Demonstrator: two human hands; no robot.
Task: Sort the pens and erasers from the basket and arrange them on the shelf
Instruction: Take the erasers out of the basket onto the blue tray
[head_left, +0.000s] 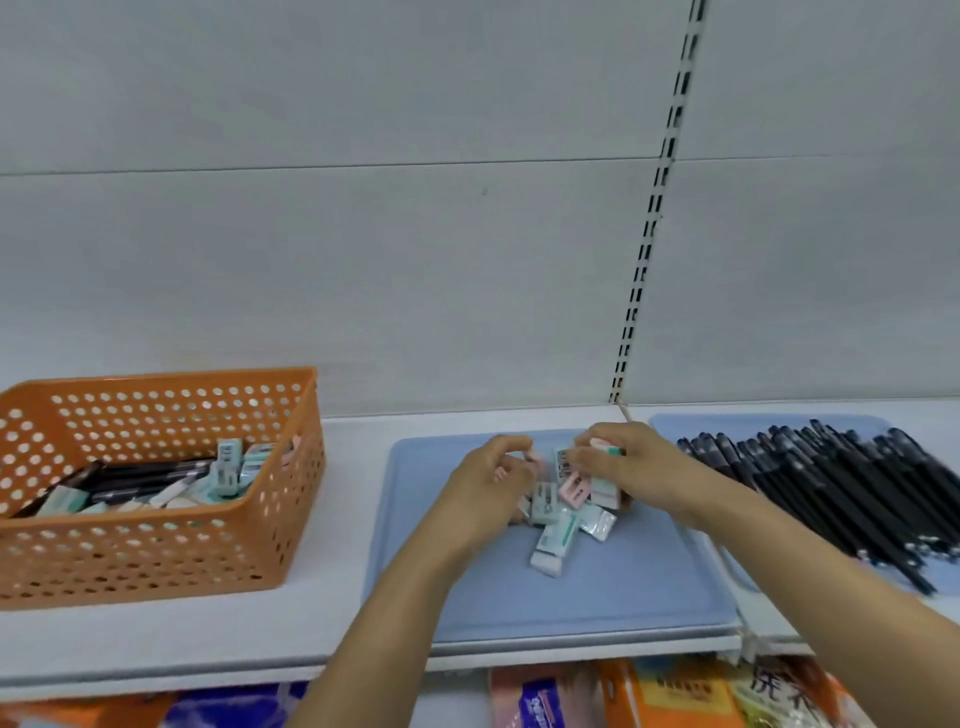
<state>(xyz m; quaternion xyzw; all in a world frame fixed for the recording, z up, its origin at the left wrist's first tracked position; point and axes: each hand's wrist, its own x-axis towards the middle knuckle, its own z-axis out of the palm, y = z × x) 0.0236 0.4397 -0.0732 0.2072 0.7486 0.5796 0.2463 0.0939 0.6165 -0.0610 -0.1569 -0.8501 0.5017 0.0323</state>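
Note:
An orange perforated basket (291, 499) stands at the left of the white shelf (343, 447), with several black pens and pastel erasers inside. On the middle blue mat (597, 597) lies a small heap of erasers (558, 519) in green, pink and white. My left hand (493, 478) hovers at the heap's left side, fingers curled round a pink eraser. My right hand (628, 467) grips a white eraser at the heap's back right. A second blue mat (670, 423) on the right carries a row of black pens (841, 493).
The grey back panel rises behind the shelf, with a slotted upright (649, 234) between the two mats. Colourful packets (649, 691) fill the lower shelf below the front edge. Bare shelf lies between basket and middle mat.

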